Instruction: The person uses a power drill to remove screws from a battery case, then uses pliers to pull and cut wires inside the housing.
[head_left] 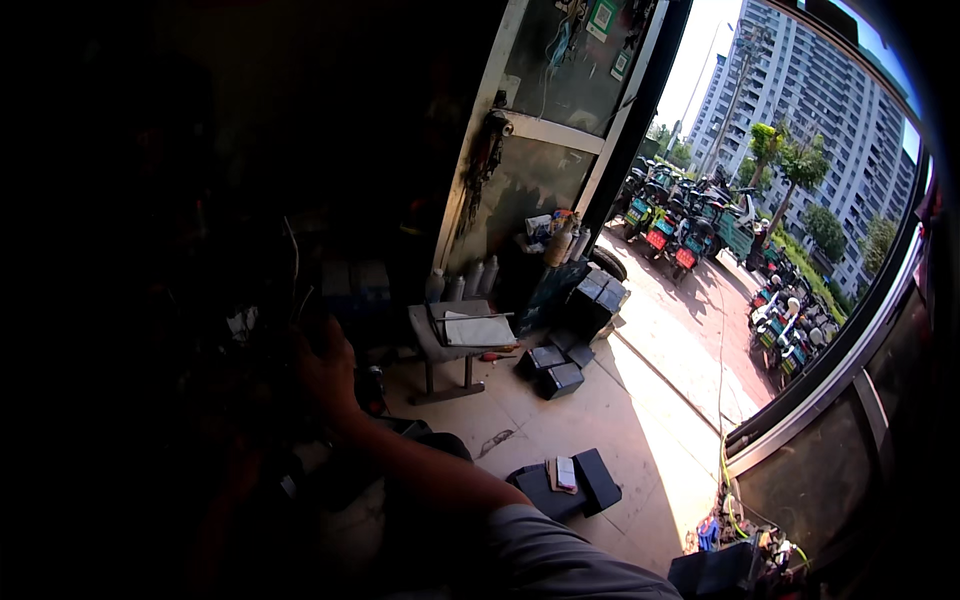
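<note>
My right hand [328, 365] reaches into the deep shadow left of the middle, its fingers curled and partly lost in the dark. A thin pale wire [293, 260] rises just beyond its fingertips; whether the fingers grip it or something else is too dark to make out. Close to that hand is a small pale patch of something crumpled [242, 323], its kind unclear. A faint reddish shape low on the left may be my left forearm [235, 475]; the fingers of that hand are hidden in shadow.
A small stool [428, 345] bears an open notebook [478, 330]. Black battery-like blocks [558, 380] lie on the tiled floor, with bottles [488, 273] by the glass door [548, 180]. A dark case [597, 480] sits nearer. Parked scooters [680, 225] stand outside; tangled wires [775, 545] lie lower right.
</note>
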